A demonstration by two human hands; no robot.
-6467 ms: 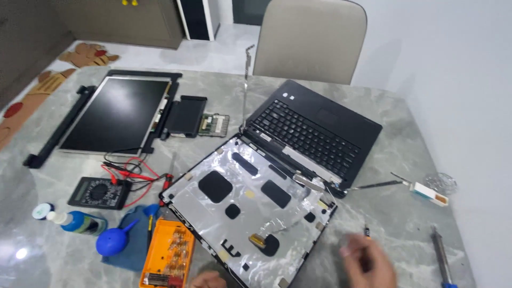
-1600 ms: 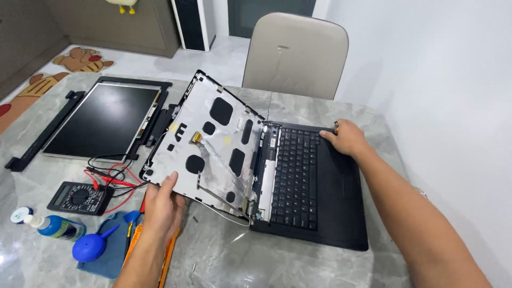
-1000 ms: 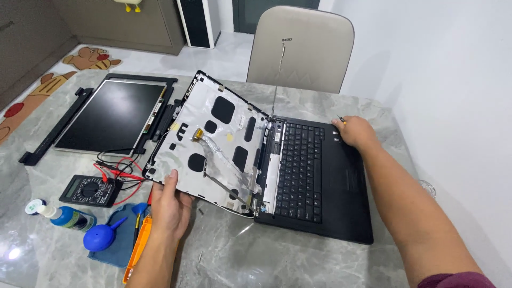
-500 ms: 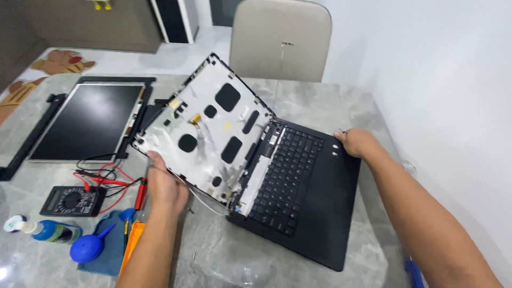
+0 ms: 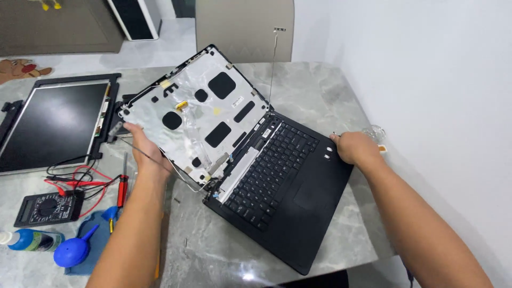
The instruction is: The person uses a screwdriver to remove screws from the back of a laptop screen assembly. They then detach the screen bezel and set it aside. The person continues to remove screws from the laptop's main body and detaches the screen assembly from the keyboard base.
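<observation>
The left hand (image 5: 145,151) grips the lower left edge of the laptop lid (image 5: 194,114), fingers clamped on it, holding the foil-lined panel tilted up. The right hand (image 5: 353,148) closes on the right corner of the black laptop base (image 5: 298,213), which lies on the grey worktop (image 5: 314,96). A loose screen panel (image 5: 48,122) lies at the left.

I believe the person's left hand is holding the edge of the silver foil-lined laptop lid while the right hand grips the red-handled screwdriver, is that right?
Not quite. In the head view the right hand grips the far corner of the black laptop base, not the red-handled screwdriver, which lies untouched on the grey marble table. The left hand does hold the edge of the silver foil-lined laptop lid.
</observation>
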